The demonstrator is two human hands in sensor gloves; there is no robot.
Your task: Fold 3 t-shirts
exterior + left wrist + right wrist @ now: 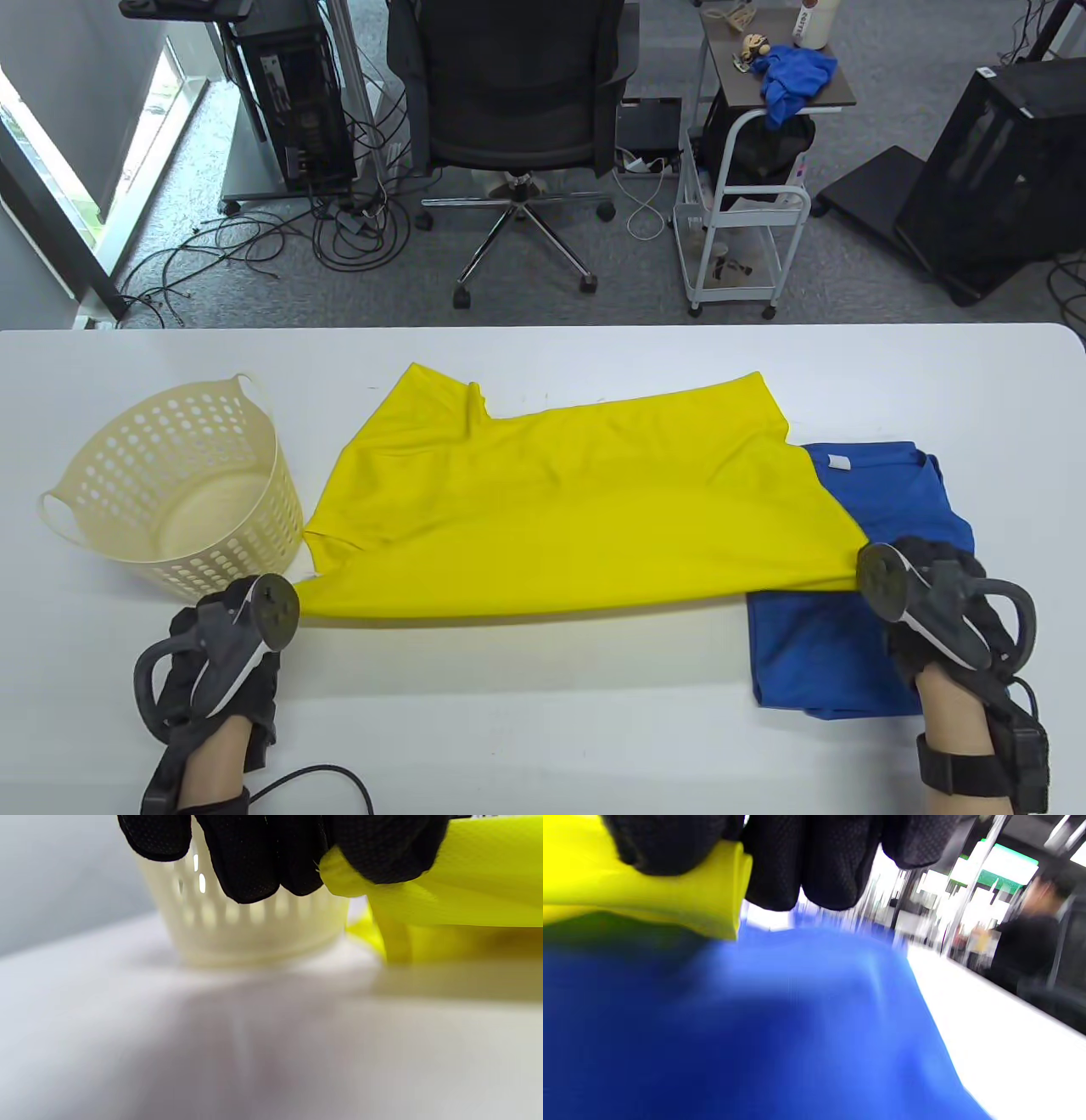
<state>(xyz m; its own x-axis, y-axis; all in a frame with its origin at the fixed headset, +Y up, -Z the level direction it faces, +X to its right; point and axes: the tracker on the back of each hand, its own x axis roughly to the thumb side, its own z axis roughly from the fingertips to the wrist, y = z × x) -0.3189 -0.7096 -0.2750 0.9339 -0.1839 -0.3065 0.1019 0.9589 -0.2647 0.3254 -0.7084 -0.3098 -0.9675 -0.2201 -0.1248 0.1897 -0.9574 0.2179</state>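
The t-shirt (577,509) spread across the middle of the table (543,722) is plain bright yellow, with no print. The folded shirt (848,628) near the table's right edge is solid royal blue with a small white tag at its collar. The basket (182,492) near the left edge is cream, dotted with rows of round holes. Both gloves (225,654) are black with what looks like a fine mesh weave. The table is white.
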